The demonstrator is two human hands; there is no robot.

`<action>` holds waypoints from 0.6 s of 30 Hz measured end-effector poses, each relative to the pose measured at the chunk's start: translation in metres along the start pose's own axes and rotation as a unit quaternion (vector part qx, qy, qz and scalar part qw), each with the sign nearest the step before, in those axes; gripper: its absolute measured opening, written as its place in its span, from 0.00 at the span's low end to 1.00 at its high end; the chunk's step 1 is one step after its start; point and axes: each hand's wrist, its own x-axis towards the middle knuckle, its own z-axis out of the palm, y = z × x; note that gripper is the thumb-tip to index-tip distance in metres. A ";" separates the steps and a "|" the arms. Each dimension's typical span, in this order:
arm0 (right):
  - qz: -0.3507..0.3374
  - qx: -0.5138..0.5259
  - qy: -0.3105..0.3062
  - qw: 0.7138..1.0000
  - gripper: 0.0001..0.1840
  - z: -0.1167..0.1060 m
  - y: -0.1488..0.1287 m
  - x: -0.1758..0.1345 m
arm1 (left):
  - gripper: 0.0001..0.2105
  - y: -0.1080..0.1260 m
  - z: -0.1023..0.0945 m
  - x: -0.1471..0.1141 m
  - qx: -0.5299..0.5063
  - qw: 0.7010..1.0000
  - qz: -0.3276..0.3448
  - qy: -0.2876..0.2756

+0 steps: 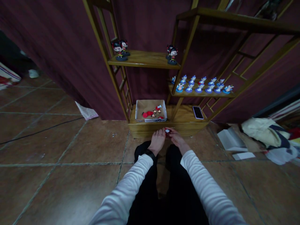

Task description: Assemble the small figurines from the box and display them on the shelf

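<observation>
A small red and white figurine [167, 131] is held between my two hands, just in front of the low wooden shelf. My left hand [157, 139] has its fingers closed at the figurine's left side. From the right, my right hand [177, 138] grips the same figurine with bent fingers. Much of it is hidden by the fingers, so its finer shape is unclear. Beyond my hands a shallow open cardboard box [138, 107] rests on the lowest shelf, with several red figurine pieces [149, 113] lying loose inside.
Black-haired figurines [172, 55] stand in pairs on the upper wooden shelf [145, 59]. Several blue and white figurines [200, 87] line the right shelf. A phone [198, 112] lies at the lower right. Bags [261, 131] and a white box [231, 140] sit on the tiled floor.
</observation>
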 end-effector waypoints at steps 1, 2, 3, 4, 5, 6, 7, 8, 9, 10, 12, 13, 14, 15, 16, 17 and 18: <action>-0.001 -0.002 -0.001 1.000 0.24 0.000 0.000 0.000 | 0.17 0.000 0.000 -0.001 0.001 1.000 0.003 0.001; -0.002 -0.004 0.000 1.000 0.24 0.000 0.000 0.000 | 0.17 0.000 0.000 -0.001 0.001 1.000 0.005 0.004; -0.003 -0.008 0.000 1.000 0.24 0.000 -0.001 0.000 | 0.17 0.000 0.000 -0.002 -0.001 1.000 0.007 0.009; -0.003 -0.013 0.001 1.000 0.24 0.000 -0.001 0.000 | 0.17 0.000 0.000 -0.002 0.000 1.000 0.011 0.015; -0.004 -0.016 0.001 1.000 0.24 0.000 -0.001 -0.001 | 0.17 0.001 0.000 -0.002 0.011 1.000 0.016 0.019; -0.006 -0.019 0.001 1.000 0.24 0.000 -0.001 -0.001 | 0.17 0.001 0.000 -0.002 0.041 0.999 0.024 0.017; -0.009 -0.021 0.002 1.000 0.24 0.001 -0.001 -0.001 | 0.18 0.002 0.000 -0.001 0.090 0.995 0.035 0.009; -0.013 -0.021 0.001 1.000 0.24 0.001 -0.001 -0.001 | 0.19 0.003 0.000 -0.001 0.156 0.986 0.050 -0.006; -0.016 -0.021 -0.001 1.000 0.24 0.001 -0.001 -0.001 | 0.19 0.003 -0.001 -0.001 0.231 0.970 0.069 -0.025; -0.018 -0.020 -0.004 1.000 0.24 0.001 -0.002 -0.002 | 0.20 0.004 -0.001 -0.001 0.303 0.948 0.089 -0.044; -0.019 -0.017 -0.009 1.000 0.23 0.002 -0.002 -0.003 | 0.21 0.005 -0.002 -0.001 0.413 0.900 0.124 -0.067; -0.018 -0.015 -0.009 1.000 0.23 0.002 -0.003 -0.004 | 0.21 0.005 -0.002 -0.001 0.447 0.881 0.138 -0.071; -0.018 -0.013 -0.008 1.000 0.23 0.003 -0.003 -0.004 | 0.21 0.005 -0.002 -0.001 0.471 0.867 0.147 -0.072; -0.017 -0.010 -0.006 1.000 0.22 0.003 -0.004 -0.005 | 0.21 0.005 -0.002 -0.001 0.486 0.857 0.153 -0.071; -0.017 -0.009 -0.003 1.000 0.22 0.003 -0.004 -0.005 | 0.21 0.005 -0.002 -0.001 0.496 0.851 0.157 -0.070; -0.017 -0.008 0.000 1.000 0.22 0.003 -0.004 -0.005 | 0.21 0.005 -0.002 -0.001 0.502 0.847 0.160 -0.070; -0.017 -0.008 0.002 1.000 0.22 0.003 -0.004 -0.005 | 0.20 0.005 -0.001 -0.001 0.505 0.845 0.162 -0.069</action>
